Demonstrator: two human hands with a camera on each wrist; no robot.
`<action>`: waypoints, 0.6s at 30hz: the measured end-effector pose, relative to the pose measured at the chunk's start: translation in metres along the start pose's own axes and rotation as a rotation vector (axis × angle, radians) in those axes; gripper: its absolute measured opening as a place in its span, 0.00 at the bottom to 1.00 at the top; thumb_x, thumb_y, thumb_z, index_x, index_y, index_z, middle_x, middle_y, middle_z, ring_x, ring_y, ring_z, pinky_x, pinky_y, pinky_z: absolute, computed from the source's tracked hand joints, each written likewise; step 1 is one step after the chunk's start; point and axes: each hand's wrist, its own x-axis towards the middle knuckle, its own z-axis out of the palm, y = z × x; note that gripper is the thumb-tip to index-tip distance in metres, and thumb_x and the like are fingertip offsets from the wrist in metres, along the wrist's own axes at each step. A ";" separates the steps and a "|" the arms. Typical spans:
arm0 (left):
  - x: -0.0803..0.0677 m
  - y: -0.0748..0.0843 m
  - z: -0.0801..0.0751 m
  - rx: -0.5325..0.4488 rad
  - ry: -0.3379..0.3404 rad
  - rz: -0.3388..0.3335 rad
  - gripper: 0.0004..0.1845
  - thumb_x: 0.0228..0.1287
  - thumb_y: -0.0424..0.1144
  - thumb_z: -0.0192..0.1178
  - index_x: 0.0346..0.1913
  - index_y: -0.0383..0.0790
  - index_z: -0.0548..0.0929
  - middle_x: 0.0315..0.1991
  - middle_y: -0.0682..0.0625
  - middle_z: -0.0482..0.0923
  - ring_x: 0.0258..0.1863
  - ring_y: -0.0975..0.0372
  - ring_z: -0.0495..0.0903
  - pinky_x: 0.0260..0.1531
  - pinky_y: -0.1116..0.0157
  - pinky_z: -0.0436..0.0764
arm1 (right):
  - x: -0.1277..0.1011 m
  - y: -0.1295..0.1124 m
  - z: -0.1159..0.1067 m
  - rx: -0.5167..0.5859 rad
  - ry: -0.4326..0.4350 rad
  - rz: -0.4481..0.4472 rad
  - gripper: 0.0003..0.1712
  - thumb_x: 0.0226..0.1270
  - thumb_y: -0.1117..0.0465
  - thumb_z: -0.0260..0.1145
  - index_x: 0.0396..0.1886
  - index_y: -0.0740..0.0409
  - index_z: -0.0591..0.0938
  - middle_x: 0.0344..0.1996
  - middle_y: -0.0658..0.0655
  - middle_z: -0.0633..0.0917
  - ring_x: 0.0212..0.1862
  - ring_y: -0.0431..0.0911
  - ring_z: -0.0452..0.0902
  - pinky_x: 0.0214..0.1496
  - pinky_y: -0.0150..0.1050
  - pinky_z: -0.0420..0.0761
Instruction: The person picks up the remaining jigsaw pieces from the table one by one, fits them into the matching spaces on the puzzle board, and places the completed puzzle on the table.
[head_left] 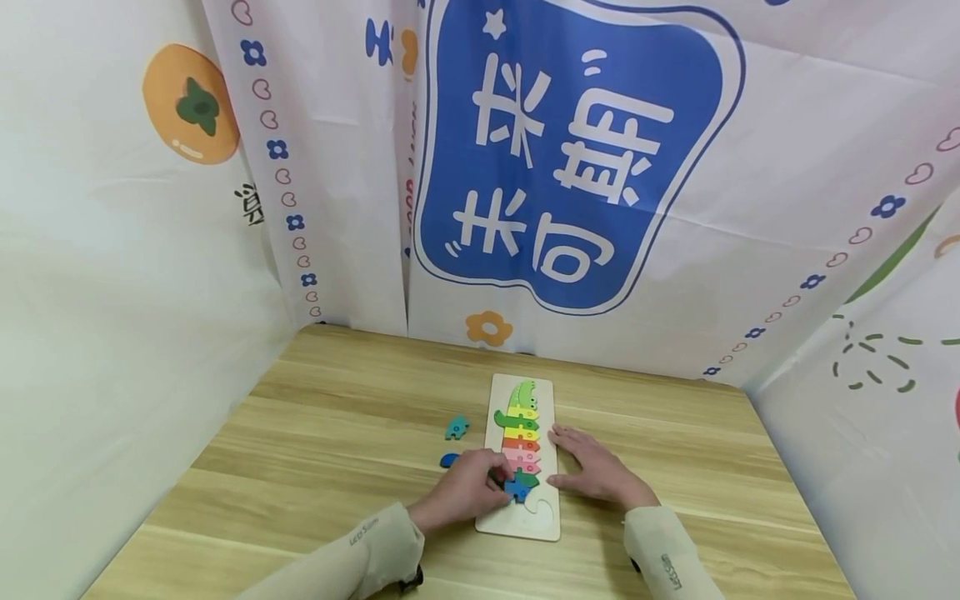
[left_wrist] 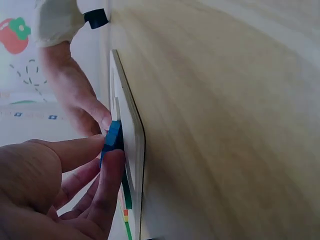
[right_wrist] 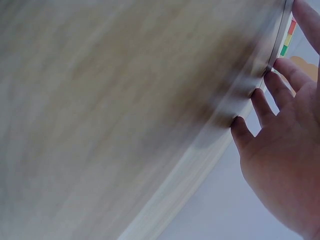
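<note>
A wooden puzzle board [head_left: 537, 517] lies on the table, with a crocodile made of coloured pieces [head_left: 521, 429] in green, yellow, orange and pink. My left hand [head_left: 471, 487] pinches a blue piece [head_left: 517, 488] at the board's lower part; in the left wrist view the blue piece [left_wrist: 113, 136] stands on edge against the board [left_wrist: 134, 150]. My right hand [head_left: 592, 467] rests flat on the board's right edge, fingers straight [right_wrist: 272, 97]. Two loose pieces lie left of the board: a teal one [head_left: 456, 428] and a blue one [head_left: 448, 459].
The wooden table [head_left: 337, 433] is walled in by white printed cloth [head_left: 570, 167] at the back and both sides. Bare tabletop lies on the left and on the right of the board.
</note>
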 end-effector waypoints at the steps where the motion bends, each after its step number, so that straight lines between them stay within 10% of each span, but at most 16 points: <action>1: 0.000 0.001 0.001 0.006 0.001 -0.001 0.11 0.56 0.33 0.78 0.38 0.46 0.86 0.37 0.56 0.82 0.31 0.71 0.80 0.33 0.74 0.82 | 0.000 0.000 0.000 0.005 0.001 0.002 0.49 0.67 0.35 0.70 0.81 0.48 0.65 0.82 0.54 0.61 0.83 0.59 0.52 0.80 0.64 0.56; 18: -0.005 0.004 0.004 0.264 0.056 0.081 0.09 0.58 0.37 0.77 0.41 0.43 0.91 0.33 0.56 0.83 0.26 0.70 0.72 0.30 0.74 0.75 | -0.001 -0.001 -0.001 0.000 0.006 -0.006 0.48 0.67 0.36 0.70 0.81 0.49 0.65 0.82 0.54 0.61 0.82 0.59 0.52 0.80 0.64 0.57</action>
